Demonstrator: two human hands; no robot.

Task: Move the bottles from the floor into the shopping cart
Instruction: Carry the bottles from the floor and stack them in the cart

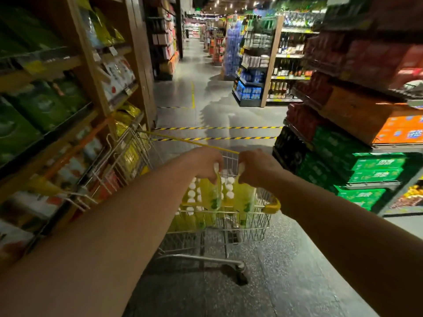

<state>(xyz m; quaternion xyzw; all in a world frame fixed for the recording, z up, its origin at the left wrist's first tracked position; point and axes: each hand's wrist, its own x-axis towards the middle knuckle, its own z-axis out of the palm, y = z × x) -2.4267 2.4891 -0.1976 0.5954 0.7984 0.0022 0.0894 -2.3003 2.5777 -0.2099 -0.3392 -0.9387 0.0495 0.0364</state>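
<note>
- L fingers: curled tight round the neck of the L bottle, just under its L cap, which is white. L hand is knuckles up, arm stretched fwd.
- R fingers: same grip, curled round the neck of the R bottle. The white R cap pokes out at the top of the fist. R hand is just beside the L one, small gap btwn them.
- Both bottles: yellow-green w/ green leaf print, hanging upright straight below the fingers, side by side. Can't tell if they touch.
- Their lower ends are below the rim of the shopping cart, inside the wire basket. Can't tell if they stand on the basket bottom.
- Left of & below the fingers: more bottles in the cart, same yellow-green, white caps up, packed close.
- Below-right of the R fingers: yellow corner guard on the cart's near rim.
- Beyond the fingers: cart's far rim, then floor w/ two black-yellow striped tapes across the aisle.
- Far left of the fingers: wooden shelves w/ green & yellow packs, blurred.
- Far right of the fingers: stacked green cartons, orange & red ones above.
</note>
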